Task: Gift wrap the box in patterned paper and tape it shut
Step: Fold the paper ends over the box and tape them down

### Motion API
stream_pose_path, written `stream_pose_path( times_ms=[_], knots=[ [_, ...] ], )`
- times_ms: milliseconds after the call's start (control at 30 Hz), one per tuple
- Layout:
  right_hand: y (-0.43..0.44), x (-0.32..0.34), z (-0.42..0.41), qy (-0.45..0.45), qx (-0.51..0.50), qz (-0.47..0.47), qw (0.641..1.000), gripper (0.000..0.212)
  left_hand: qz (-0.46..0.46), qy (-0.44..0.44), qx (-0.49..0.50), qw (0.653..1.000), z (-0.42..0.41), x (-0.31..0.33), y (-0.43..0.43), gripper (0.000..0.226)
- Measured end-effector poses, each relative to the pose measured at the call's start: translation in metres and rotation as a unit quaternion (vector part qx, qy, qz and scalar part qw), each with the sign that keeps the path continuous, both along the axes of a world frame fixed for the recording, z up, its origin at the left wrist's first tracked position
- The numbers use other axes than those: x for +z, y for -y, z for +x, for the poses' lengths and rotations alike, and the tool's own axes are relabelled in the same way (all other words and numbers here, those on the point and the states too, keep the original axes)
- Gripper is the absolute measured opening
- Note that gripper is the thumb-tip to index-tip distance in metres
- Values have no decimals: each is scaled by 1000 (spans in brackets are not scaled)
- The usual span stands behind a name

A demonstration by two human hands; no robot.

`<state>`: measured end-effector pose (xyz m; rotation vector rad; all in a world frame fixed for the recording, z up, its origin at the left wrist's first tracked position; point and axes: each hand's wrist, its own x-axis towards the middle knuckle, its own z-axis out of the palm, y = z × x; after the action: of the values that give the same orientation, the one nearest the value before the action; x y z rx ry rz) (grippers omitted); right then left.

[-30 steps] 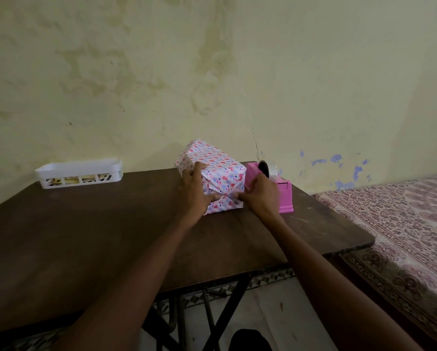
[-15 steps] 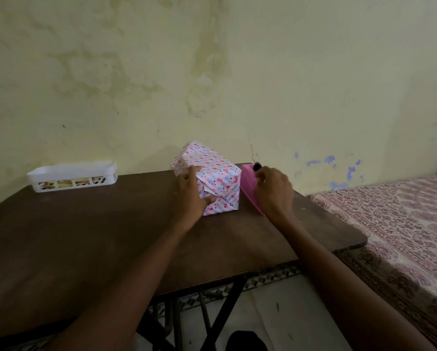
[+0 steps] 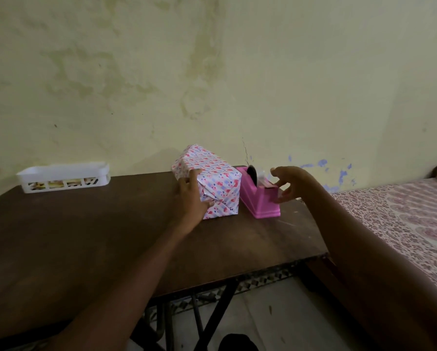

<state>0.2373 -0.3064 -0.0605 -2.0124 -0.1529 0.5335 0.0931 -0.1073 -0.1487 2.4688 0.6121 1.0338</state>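
**A:** Head view: how many things are on the dark wooden table (image 3: 91, 239)?

**B:** Three. One box (image 3: 213, 182) wrapped in heart-patterned paper stands near the far edge, one pink tape dispenser (image 3: 259, 198) just beside it on its right, and one white slotted basket (image 3: 64, 177) sits well apart at the far left (something lies inside, too small to tell).

**A:** And the two hands?

**B:** The left hand (image 3: 191, 198) presses flat on the box's near end, thumb across the folded paper flaps. The right hand (image 3: 289, 183) hovers at the dispenser's cutter end, fingers curled and spread, fingertips at the tape; whether it grips a strip, I cannot tell.

**A:** Beyond the table?

**B:** One stained yellow wall (image 3: 237, 72), and one patterned bedspread (image 3: 402, 219) at right.
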Motion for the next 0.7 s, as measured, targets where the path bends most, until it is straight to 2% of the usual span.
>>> stream_pose_path(
  times_ms=[167, 367, 567, 700],
  knots=[
    [-1, -2, 13, -13, 69, -27, 997, 8, -4, -1, -5, 1000, -3, 3, 2, 91],
    [7, -4, 9, -93, 21, 148, 984, 13, 0, -1, -3, 1000, -2, 3, 2, 92],
    [12, -29, 3, -100, 20, 273, 957, 7, 4, -3, 3, 1000, -4, 4, 4, 91],
    [19, -46, 1, -102, 5, 331, 938, 27, 12, -1, 0, 1000, -4, 4, 5, 90]
  ],
)
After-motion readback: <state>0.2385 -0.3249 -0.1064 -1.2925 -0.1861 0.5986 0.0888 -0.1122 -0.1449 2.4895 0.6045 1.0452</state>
